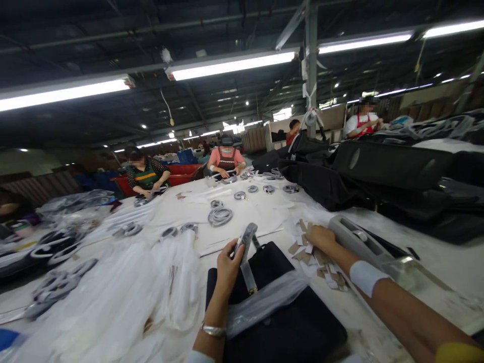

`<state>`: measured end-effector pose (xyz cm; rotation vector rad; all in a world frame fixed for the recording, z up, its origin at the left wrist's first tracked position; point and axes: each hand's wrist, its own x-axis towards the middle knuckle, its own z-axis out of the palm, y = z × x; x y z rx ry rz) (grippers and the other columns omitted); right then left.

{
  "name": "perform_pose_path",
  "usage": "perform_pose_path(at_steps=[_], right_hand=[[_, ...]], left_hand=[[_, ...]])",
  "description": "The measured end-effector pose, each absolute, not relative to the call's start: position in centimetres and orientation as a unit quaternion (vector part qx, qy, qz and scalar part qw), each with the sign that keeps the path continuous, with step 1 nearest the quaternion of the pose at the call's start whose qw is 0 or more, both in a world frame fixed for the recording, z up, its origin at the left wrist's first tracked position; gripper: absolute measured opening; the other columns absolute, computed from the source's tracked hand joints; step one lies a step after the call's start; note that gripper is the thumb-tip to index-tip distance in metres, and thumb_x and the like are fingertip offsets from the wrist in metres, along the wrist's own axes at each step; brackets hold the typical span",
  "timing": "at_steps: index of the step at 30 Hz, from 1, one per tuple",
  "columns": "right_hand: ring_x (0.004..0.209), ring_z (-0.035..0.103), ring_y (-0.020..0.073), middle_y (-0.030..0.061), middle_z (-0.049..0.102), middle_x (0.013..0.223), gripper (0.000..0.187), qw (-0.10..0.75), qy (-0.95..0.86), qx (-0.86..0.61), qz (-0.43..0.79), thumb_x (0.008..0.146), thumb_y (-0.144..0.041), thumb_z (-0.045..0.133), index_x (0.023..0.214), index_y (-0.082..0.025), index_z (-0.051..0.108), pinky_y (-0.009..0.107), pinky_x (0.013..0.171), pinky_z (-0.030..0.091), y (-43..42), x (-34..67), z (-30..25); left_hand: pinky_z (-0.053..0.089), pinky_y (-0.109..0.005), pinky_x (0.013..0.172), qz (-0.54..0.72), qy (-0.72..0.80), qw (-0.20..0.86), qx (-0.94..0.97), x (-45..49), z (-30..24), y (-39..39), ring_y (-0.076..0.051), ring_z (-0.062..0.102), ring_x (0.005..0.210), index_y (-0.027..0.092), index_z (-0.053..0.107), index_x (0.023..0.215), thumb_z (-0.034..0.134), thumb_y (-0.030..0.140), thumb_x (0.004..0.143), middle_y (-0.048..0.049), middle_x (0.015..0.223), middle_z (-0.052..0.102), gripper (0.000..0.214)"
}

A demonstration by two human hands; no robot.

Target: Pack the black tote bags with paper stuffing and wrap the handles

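A black bag (298, 322) lies in front of me, with clear plastic film (264, 302) across its flap. My left hand (229, 267) is closed round the bag's handle (247, 239), which is covered in grey wrapping and stands raised above the bag. Off to the right, my right hand (320, 238) is at a heap of small cardboard and white paper pieces (333, 275). Its fingers are bent and pinch at a cardboard piece (302, 227) on the heap's far side; the fingertips are partly hidden.
A grey tape dispenser (359, 242) stands right of my right hand. White plastic bags (166, 282) cover the left side. Coiled grey straps (220, 217) lie farther back. Black bags (378, 171) are piled at the right. Two people (227, 159) (145, 174) work across the table.
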<state>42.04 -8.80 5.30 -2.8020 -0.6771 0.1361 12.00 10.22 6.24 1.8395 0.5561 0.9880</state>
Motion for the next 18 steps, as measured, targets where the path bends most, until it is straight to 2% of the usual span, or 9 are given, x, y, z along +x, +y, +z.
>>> perform_pose_path(at_steps=[5,9,14,16,18], right_hand=[[0.100,0.063,0.0216,0.0081,0.063,0.116,0.029,0.146,-0.219,-0.960,0.097,0.094,-0.036,0.060,0.115,-0.015,0.061,0.043,0.086,0.054,-8.9,43.6,5.3],[0.097,0.064,0.0199,0.0068,0.064,0.112,0.026,0.203,-0.261,-0.940,0.085,0.095,-0.036,0.058,0.111,-0.016,0.063,0.040,0.084,0.055,-10.1,43.6,5.8],[0.082,0.065,0.0161,0.0042,0.067,0.098,0.024,0.281,-0.275,-0.915,0.089,0.094,-0.035,0.060,0.106,-0.014,0.063,0.035,0.074,0.056,-10.9,42.5,7.1],[0.078,0.066,0.0154,0.0037,0.069,0.093,0.025,0.317,-0.270,-0.905,0.088,0.091,-0.034,0.065,0.105,-0.014,0.064,0.034,0.073,0.056,-11.2,42.1,7.7],[0.080,0.066,0.0166,0.0040,0.071,0.088,0.033,0.353,-0.261,-0.895,0.080,0.079,-0.034,0.077,0.101,-0.012,0.067,0.031,0.075,0.054,-11.4,41.9,8.3]], left_hand=[[0.046,-0.039,0.099,0.406,0.222,0.474,0.749,11.8,5.9,10.4,-0.027,0.065,0.108,0.017,0.071,0.109,0.066,0.041,0.082,-0.0095,0.111,0.073,0.037],[0.045,-0.040,0.099,0.403,0.220,0.482,0.746,11.9,5.7,10.3,-0.027,0.064,0.108,0.017,0.071,0.110,0.066,0.042,0.082,-0.0093,0.111,0.072,0.037],[0.044,-0.039,0.100,0.391,0.219,0.480,0.754,12.1,5.6,10.4,-0.026,0.064,0.109,0.018,0.070,0.111,0.065,0.043,0.083,-0.0081,0.111,0.072,0.037],[0.046,-0.038,0.099,0.386,0.227,0.476,0.757,12.0,5.4,10.4,-0.026,0.065,0.106,0.018,0.070,0.112,0.066,0.044,0.083,-0.0073,0.110,0.073,0.039],[0.047,-0.038,0.098,0.390,0.236,0.468,0.757,11.9,5.2,10.5,-0.025,0.065,0.105,0.019,0.069,0.113,0.066,0.046,0.083,-0.0066,0.110,0.073,0.041]])
